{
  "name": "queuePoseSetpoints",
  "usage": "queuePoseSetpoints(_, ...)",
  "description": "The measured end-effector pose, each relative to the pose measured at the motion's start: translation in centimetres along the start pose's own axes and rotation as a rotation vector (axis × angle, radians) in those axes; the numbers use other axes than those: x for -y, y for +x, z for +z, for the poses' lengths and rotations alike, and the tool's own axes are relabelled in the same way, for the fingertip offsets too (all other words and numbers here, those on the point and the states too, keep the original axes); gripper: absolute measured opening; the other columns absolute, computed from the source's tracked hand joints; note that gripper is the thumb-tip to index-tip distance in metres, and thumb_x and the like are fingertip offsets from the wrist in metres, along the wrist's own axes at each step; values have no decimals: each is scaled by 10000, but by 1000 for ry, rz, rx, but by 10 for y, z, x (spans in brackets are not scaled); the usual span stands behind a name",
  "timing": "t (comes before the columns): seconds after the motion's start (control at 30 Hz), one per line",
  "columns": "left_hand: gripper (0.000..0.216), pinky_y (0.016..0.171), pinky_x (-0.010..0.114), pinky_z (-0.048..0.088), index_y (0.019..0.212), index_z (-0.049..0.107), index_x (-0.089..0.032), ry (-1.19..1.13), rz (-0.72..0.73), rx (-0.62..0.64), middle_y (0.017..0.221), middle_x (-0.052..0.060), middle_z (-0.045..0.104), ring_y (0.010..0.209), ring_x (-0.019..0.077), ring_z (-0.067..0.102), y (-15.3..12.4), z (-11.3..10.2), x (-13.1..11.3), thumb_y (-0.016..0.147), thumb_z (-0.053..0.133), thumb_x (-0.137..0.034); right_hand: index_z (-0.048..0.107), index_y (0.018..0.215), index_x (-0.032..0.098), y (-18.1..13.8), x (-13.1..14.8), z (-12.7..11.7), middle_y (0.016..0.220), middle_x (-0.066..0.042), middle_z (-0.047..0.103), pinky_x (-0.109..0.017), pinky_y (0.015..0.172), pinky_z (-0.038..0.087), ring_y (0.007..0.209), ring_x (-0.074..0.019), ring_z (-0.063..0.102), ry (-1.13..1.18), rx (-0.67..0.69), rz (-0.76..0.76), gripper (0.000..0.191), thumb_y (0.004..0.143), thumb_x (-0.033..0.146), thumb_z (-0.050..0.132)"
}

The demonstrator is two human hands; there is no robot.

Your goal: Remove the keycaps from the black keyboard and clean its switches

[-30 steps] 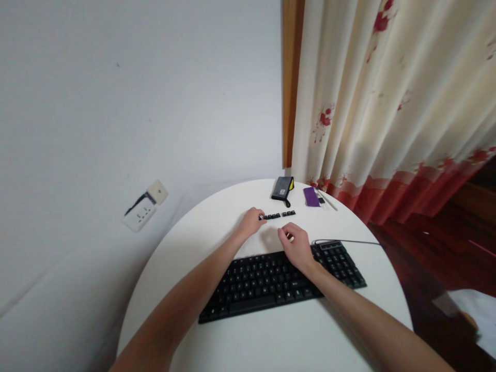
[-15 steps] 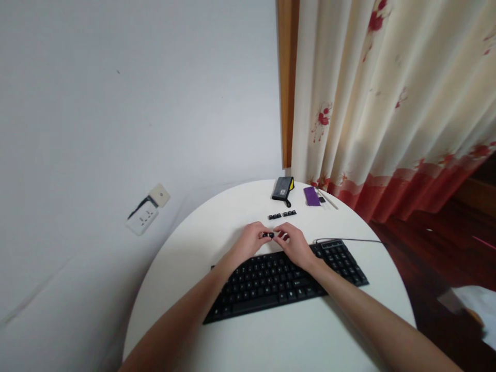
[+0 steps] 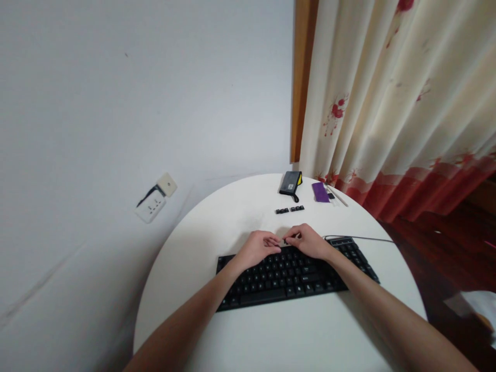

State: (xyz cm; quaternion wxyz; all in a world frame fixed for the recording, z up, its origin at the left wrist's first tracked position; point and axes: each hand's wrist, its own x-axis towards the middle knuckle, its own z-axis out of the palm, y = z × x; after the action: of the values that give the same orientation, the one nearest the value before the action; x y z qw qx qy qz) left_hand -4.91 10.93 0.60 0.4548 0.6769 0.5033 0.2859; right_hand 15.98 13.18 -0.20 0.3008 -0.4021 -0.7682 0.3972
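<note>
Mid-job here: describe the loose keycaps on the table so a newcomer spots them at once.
Find the rounded white table, then the black keyboard on it. Beyond the keyboard's far edge, just short of the gray pouch, lies a short row of loose black keycaps. Unlike the flat purple item nearby, they are tiny separate blocks in two groups.

Can read no word, brand or number anywhere. Can see pale key legends (image 3: 276, 274) on the black keyboard (image 3: 267, 296) and a light label (image 3: 290, 187) on the dark wallet (image 3: 288, 180), but too small and blurred to make out.
</note>
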Motion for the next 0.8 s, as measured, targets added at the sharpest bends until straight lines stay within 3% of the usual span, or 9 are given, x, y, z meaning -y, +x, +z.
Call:
queuePoseSetpoints(0.23,110,696,257,506,794,751,-169,128,30,-14,735,14,729,695,158,653,-2,3,0,693,771,-210,769,755,145,-1,0,0,714,-28,737,-272,657,472,656,-161,631,73,86,51,175,799,224,618)
queuePoseSetpoints(0.57,116,782,256,521,833,768,-187,222,109,55,873,35,753,804,170,685,-7,-1,-11,818,661,-228,740,791,188,-5,4,-6,802,-24,721,-268,722,468,742,-163,632,-130,90,-72,70,780,176,672)
queuePoseSetpoints(0.8,115,768,260,513,831,766,-188,346,152,30,868,36,739,786,170,668,-7,1,-14,802,655,-182,693,763,185,-6,10,-6,770,-10,678,-244,664,429,698,-145,596,-225,83,-76,46,778,150,667)
